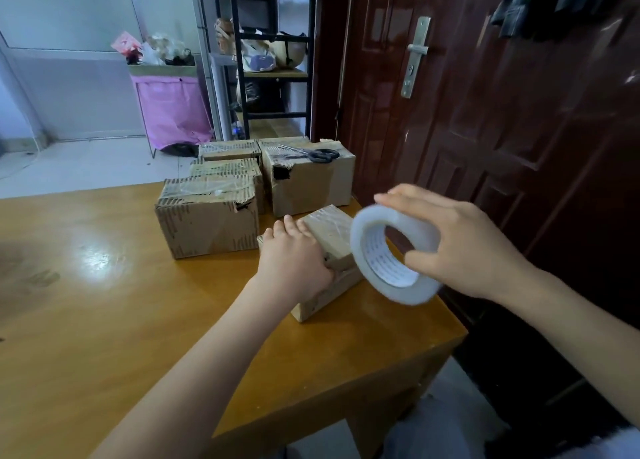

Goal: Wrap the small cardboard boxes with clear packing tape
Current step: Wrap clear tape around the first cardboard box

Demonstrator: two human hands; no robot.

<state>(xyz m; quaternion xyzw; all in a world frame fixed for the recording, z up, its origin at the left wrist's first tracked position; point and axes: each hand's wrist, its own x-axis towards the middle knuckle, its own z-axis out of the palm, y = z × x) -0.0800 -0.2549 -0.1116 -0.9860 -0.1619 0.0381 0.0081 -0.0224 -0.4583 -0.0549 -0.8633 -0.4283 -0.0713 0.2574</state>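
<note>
So from where I'm standing, the left hand (294, 257) is clamped down over the small box (329, 261) near the right edge of the desk (104, 302), fingers curled round its near side. I'd guess that's to stop it sliding when the tape gets pulled across. The right hand (460, 247) has the tape roll (394, 254) in its grip: fingers over the top of the ring, thumb hooked in the core, roll held on edge. It sits just right of the box, seemingly touching its end, though I can't see a loose strip. The box top already looks shiny with tape. Taped boxes (207, 212) are parked behind, scissors (318, 154) on the biggest one.
</note>
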